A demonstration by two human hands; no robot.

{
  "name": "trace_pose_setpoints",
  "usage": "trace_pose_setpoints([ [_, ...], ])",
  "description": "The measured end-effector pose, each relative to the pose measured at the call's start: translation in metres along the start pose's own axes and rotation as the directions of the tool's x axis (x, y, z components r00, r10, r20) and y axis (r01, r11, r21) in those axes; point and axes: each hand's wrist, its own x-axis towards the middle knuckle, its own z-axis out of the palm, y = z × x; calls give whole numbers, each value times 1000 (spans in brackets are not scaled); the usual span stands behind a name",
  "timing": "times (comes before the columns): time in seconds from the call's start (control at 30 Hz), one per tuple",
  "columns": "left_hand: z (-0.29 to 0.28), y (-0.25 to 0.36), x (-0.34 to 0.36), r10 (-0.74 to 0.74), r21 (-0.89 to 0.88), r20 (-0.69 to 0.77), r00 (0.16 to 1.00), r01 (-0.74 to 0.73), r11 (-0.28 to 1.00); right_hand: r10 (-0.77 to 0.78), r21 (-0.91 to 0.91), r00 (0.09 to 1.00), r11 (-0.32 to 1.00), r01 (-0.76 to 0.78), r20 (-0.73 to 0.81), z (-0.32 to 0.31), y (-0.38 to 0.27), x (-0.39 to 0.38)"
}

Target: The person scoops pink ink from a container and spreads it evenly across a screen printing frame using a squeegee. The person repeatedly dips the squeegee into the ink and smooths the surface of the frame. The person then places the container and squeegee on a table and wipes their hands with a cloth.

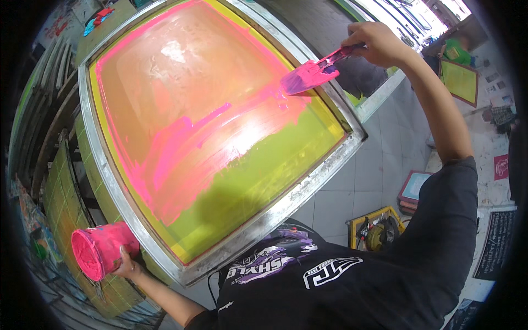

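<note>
A screen-printing frame (286, 201) with metal edges lies in front of me, its yellow-green mesh smeared with pink ink (181, 151) over the middle and far part. In my right hand (379, 44) is the handle of an ink-coated spatula (308, 77). Its wide pink and purple blade is at the mesh near the frame's right edge; contact is hard to tell. At the lower left, my left hand (127, 267) grips a pink-smeared bucket (118, 239) from below and the side. The bucket is tilted, its mouth toward the left, with pink ink coating the inside.
Several stacked frames (47, 82) stand at the far left, beside a yellow-green panel (60, 192). A dark board (324, 33) lies beyond the frame's right edge. Grey floor tiles (363, 165) show at the right, with a yellow crate (379, 231) of odds and ends on them.
</note>
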Motion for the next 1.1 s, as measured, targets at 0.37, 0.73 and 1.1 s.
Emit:
trace_pose_setpoints([
  [0.37,-5,-15,-1,196,-20,31,980,-195,981,-44,-43,999,998,44,-1,-23,-37,28],
  [0.73,9,-2,-10,164,-98,-42,986,-168,981,-101,-48,991,994,97,-89,-27,-89,37],
  [1.1,24,27,-19,130,-88,8,991,-129,988,-267,-76,963,962,263,-44,-53,-132,78],
])
